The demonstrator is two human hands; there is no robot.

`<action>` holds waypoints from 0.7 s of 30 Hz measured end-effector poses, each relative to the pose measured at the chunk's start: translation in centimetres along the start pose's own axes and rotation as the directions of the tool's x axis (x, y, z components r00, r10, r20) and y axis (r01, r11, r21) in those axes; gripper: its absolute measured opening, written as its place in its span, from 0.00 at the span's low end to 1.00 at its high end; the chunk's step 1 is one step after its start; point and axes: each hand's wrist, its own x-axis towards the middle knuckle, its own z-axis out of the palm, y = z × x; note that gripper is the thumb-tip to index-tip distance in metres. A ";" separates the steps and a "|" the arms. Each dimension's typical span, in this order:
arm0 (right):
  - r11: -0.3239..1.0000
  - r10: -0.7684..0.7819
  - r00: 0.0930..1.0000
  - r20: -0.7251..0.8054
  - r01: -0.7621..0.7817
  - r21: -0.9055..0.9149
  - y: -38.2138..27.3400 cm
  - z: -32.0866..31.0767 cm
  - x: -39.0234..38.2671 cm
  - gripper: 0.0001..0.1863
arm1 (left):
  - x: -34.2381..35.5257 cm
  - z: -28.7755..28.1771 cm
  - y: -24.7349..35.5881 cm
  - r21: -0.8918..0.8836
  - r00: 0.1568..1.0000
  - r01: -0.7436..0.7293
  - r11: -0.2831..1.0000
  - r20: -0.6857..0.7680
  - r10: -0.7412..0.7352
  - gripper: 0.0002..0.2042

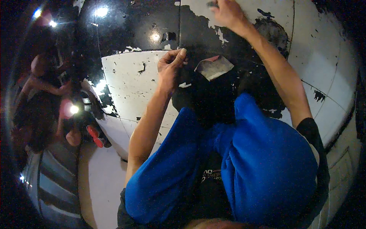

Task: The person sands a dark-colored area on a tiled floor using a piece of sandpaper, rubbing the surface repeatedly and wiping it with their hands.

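My left hand (172, 65) is closed, thumb pressed against the fingers, over the edge where a white panel meets a black area. Whatever it may pinch is too small to make out. Farther away and to the right, my right hand (228, 14) grips a small dark object (212, 4) at the top edge of the view; its kind cannot be told. Between my hands and nearer to me, a creased grey sheet (213, 68) with a reddish folded corner lies on the black area. The white surface (133, 80) is chipped, with ragged black patches.
My knees in blue trousers (267, 152) are bent close below the hands. At the left, another person (42, 91) crouches in the dark near a red-and-black shoe (95, 136). Bright lamps (74, 109) glare there. Pale flakes (185, 85) lie on the black area.
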 end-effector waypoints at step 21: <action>0.993 -0.113 0.990 -0.084 0.109 -0.051 0.6 0.4 0.5 0.14 | -0.6 0.9 1.0 0.126 0.997 0.072 0.989 -0.006 -0.072 0.11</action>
